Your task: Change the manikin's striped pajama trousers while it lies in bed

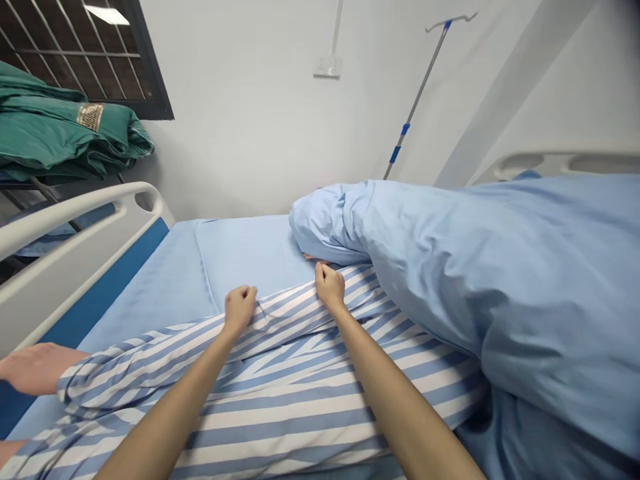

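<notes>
My left hand (240, 310) and my right hand (330, 285) are both closed on folds of a blue-and-white striped patient garment (280, 393), which lies across a hospital bed. The fingertips of my right hand rest near the edge of a bunched light blue quilt (440, 267). Bare skin (35, 368) of another person comes out of a striped cuff at the far left; I cannot tell if it is a hand or a foot. A little more skin (313, 257) shows under the quilt's edge.
A light blue bed sheet (165, 287) covers the mattress, bounded on the left by a white and blue bed side rail (75, 247). A white bed end (560, 163) stands at the right. An IV pole (417, 100), wall socket (327, 65), grilled window (75, 53) and folded green cloth (65, 127) lie beyond.
</notes>
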{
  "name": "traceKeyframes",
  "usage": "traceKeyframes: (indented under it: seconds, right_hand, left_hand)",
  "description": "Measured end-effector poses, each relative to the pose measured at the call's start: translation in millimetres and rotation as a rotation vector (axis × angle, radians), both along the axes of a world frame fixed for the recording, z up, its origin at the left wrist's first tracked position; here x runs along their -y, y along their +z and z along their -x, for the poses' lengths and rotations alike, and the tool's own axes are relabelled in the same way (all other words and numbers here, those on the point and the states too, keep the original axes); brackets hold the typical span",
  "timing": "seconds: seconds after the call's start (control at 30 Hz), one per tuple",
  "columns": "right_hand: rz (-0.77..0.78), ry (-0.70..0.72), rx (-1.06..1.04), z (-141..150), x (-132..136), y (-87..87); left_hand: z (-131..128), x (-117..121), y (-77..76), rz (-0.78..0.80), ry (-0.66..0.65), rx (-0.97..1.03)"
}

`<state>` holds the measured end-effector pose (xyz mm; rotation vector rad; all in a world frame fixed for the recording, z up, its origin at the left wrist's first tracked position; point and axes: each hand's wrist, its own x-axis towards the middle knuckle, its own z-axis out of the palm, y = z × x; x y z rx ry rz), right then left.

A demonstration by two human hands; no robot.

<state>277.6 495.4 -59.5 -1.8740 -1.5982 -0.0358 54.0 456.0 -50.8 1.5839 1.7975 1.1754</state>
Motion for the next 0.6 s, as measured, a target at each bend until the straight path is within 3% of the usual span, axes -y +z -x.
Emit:
traceKeyframes:
  seconds: [0.13,0.23,0.33,0.43,0.5,0.6]
  right_hand:
    - [0.227,0.074,0.256,7,3,12.5]
    - [0.345,0.237,0.391,34,8,26.0]
    - [0.352,0.431,0.415,97,23,38.6]
    - [0.235,0.715,0.306,187,47,40.5]
    - [0.125,0.864,0.08,245,62,31.7]
    - [0.103,0.886,-0.331,306,75,9.0]
  left_hand:
    - [102,36,4.3,-0.004,0.113,0.006]
    - [155,58,-8.4,0.05,0.231,-0.08]
    - [172,68,-27.6,0.108,0.313,-0.269]
    - [171,68,-38.5,0.138,0.336,-0.325]
    - [173,66,-39.2,0.09,0.307,-0.229]
    - [186,62,-35.6,-0.014,0.189,0.048]
